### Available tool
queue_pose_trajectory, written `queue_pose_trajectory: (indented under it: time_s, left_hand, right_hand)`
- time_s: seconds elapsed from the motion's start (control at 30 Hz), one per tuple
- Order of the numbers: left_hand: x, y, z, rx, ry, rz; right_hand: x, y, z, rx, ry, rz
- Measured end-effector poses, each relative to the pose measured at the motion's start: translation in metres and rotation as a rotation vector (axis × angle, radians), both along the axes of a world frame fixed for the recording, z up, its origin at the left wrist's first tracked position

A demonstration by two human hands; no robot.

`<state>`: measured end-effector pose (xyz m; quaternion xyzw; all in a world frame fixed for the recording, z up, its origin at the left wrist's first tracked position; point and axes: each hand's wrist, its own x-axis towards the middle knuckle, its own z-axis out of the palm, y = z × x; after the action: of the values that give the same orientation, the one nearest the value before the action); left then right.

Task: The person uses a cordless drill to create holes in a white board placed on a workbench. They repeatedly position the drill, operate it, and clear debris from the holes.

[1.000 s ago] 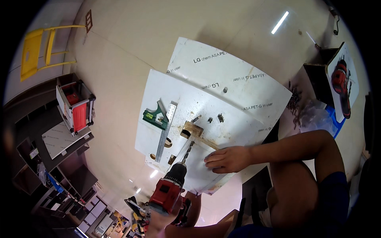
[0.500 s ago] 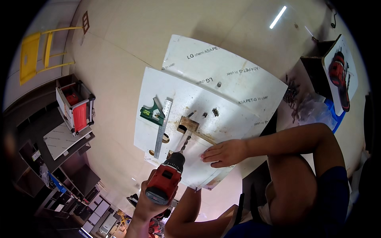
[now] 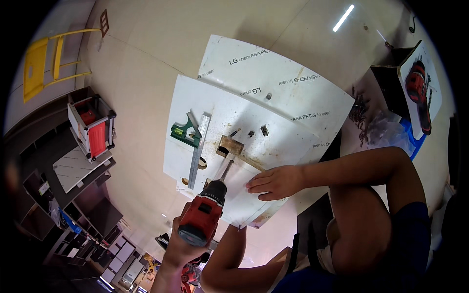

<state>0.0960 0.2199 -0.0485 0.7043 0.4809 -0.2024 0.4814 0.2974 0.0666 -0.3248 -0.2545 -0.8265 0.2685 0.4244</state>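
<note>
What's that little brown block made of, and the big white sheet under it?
The small block looks like raw wood: tan, matte, rough-edged. The white sheet seems to be smooth plastic board, perhaps with a protective film, since it shines faintly. The drill in the left hand has a glossy red plastic shell.

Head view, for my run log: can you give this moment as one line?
left hand: grips red drill | bit: at wooden block | right hand: flat on white panel | square: beside block
</note>
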Motion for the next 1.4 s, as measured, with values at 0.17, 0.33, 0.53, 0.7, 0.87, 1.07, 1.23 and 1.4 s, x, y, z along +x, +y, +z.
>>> queue_pose_trajectory:
  time_s: [0.17,0.33,0.53,0.7,0.87,1.07,1.23,1.4]
  left_hand:
    - [0.002,-0.004,-0.001,-0.025,-0.021,0.067]
    - [-0.010,-0.008,-0.003,0.028,-0.025,0.074]
    - [-0.002,-0.005,0.000,0.002,0.016,0.059]
    - [-0.004,0.001,0.001,0.013,0.057,-0.041]
    - [0.003,0.006,0.001,-0.017,0.011,-0.007]
    - [0.006,0.010,0.001,0.024,0.024,-0.086]
    - [0.007,0.005,0.002,0.016,-0.034,-0.025]
    - [0.010,0.006,0.002,0.007,-0.011,-0.036]
  right_hand:
    - [-0.001,0.000,0.001,0.008,-0.023,-0.006]
    - [-0.002,0.000,0.001,0.006,-0.016,-0.002]
    - [-0.002,0.000,0.004,0.001,-0.059,0.006]
    - [-0.001,0.001,0.005,0.009,-0.051,-0.004]
    - [-0.002,0.000,0.003,0.007,-0.054,-0.003]
    - [0.000,0.001,0.005,-0.003,-0.032,0.010]
    - [0.000,0.002,0.004,0.001,-0.053,0.029]
    - [0.000,0.002,0.004,-0.002,-0.048,0.028]
